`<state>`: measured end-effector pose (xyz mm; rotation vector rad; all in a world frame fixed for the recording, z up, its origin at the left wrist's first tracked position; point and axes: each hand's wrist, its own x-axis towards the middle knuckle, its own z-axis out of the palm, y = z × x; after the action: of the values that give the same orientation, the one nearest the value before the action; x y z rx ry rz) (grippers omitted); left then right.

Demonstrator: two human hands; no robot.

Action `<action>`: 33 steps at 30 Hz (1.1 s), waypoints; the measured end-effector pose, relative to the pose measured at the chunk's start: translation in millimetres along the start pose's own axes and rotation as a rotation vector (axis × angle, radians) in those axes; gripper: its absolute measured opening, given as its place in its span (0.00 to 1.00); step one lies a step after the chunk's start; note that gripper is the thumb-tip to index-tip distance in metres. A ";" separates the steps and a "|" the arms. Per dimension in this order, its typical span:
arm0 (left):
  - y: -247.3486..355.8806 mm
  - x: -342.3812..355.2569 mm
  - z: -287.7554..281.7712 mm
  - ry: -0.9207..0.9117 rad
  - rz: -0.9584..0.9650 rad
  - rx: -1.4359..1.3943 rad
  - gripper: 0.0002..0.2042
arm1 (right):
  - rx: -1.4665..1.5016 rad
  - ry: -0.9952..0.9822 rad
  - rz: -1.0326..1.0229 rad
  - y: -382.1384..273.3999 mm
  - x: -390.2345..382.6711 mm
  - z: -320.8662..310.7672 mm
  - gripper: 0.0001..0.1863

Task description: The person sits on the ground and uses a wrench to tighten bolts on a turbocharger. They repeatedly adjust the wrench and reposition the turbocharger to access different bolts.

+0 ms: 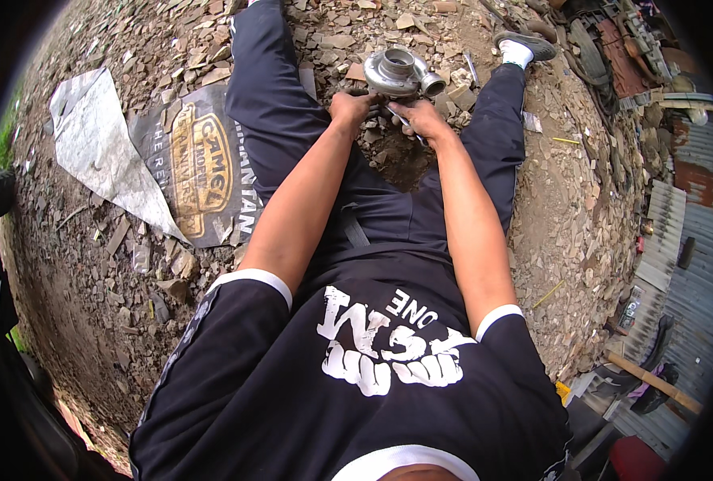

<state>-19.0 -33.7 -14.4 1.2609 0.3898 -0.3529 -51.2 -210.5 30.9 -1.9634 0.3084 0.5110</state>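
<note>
A grey metal turbocharger (382,78) sits upright between my spread legs, its round opening facing up and a short outlet pointing right. My left hand (353,106) is closed at the near left side of its underside, the fingertips partly hidden below the housing. Close by on the right, my right hand (422,120) is closed around a slim silver tool (399,115), which looks like a wrench. One end of that tool reaches under the turbocharger; whether it touches a fastener there cannot be seen.
Another slim metal tool (472,70) lies right of the turbocharger on rubble-strewn ground (565,264). A dark printed sheet (152,128) and a whitish sheet (104,152) lie at left. Scrap metal parts (605,56) and corrugated roofing sheets (693,264) line the right side.
</note>
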 end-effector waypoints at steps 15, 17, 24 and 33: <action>-11.6 14.2 -3.6 -0.044 -0.128 -0.113 0.08 | -0.089 0.141 -0.044 -5.0 -38.5 28.5 0.19; -9.2 15.1 -12.6 -0.051 -0.145 -0.156 0.08 | -0.080 0.161 -0.053 -12.3 -36.0 43.4 0.18; -4.4 13.6 -10.7 -0.058 -0.188 -0.252 0.09 | 0.031 0.350 -0.078 8.7 -15.8 69.5 0.18; 3.0 -1.1 -7.0 0.155 -0.031 0.360 0.29 | 0.074 0.580 0.101 -6.1 -11.2 107.7 0.19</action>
<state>-19.2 -26.1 -13.1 1.6421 0.4926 -0.3632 -81.7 -110.7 1.0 -1.9972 0.7804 -0.0227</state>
